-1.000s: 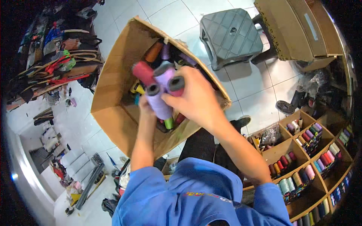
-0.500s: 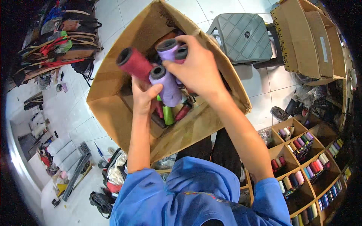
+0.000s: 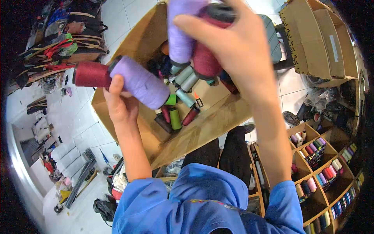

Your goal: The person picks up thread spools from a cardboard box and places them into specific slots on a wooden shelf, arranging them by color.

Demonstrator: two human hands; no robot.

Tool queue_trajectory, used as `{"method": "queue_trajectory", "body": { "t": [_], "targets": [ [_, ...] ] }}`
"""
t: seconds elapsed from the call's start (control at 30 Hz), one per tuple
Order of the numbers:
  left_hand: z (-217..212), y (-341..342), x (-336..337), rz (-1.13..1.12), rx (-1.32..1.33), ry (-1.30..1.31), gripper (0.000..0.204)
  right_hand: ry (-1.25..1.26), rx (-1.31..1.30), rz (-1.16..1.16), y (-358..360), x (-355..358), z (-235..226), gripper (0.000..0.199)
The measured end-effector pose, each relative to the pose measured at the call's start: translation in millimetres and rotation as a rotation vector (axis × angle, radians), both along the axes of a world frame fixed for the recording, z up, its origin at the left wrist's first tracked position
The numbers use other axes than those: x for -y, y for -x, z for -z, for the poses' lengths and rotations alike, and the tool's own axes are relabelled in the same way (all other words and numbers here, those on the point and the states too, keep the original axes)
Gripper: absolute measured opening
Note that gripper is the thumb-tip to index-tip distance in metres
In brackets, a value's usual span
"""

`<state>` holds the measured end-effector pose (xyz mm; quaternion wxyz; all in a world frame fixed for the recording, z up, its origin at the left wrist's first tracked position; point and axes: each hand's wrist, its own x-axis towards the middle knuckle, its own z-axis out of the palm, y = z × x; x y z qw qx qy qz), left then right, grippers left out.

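Over the cardboard box (image 3: 124,58), my left hand (image 3: 121,103) is closed on a lilac thread spool (image 3: 141,82) and a dark red thread spool (image 3: 92,74), both tilted. Higher up and to the right, my right hand (image 3: 235,43) grips another lilac thread spool (image 3: 179,37) together with a dark red one (image 3: 205,58) that has a black end. That hand is slightly blurred. Below them in the box lie grey-green spools (image 3: 189,82), a green spool (image 3: 175,118) and several dark red and dark ones. My arms and the raised spools hide part of the box's inside.
A wooden compartment rack (image 3: 311,170) with many thread spools stands at the lower right. Behind the box is a grey plastic stool (image 3: 273,41), with another cardboard box (image 3: 317,43) at the upper right. Piled bags and straps (image 3: 72,43) lie at the left.
Both hands have risen toward me and moved apart, each carrying a lilac and a dark red spool. The left went left, the right went up and right, uncovering spools in the box.
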<state>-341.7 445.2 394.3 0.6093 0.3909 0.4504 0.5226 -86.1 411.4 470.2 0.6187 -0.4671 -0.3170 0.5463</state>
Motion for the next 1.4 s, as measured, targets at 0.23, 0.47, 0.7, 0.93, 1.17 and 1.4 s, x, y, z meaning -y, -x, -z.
{"method": "queue_trajectory", "body": {
  "t": [0.23, 0.47, 0.7, 0.93, 1.17, 1.4],
  "targets": [
    [-21, -81, 42, 0.111, -0.055, 0.066, 0.049, -0.006, 0.249, -0.132, -32, 62, 23, 0.054],
    [-41, -182, 122, 0.53, 0.188, 0.246, 0.095, 0.193, 0.446, 0.222, -60, 156, 3, 0.056],
    [-14, -270, 215, 0.998, 0.065, 0.495, 0.1, 0.493, 0.68, 0.558, -122, 280, 17, 0.06],
    [95, -341, 304, 1.402, 0.249, 0.891, 0.08, 0.531, 0.129, 1.279, -159, 428, 116, 0.045],
    [298, -348, 380, 1.608, 0.072, 1.134, 0.078, 0.986, 0.134, 1.789, -132, 653, 338, 0.049],
    [423, -312, 371, 1.728, -0.411, 1.097, 0.096, 1.749, 0.622, 1.818, -142, 748, 404, 0.042]
  ]
}}
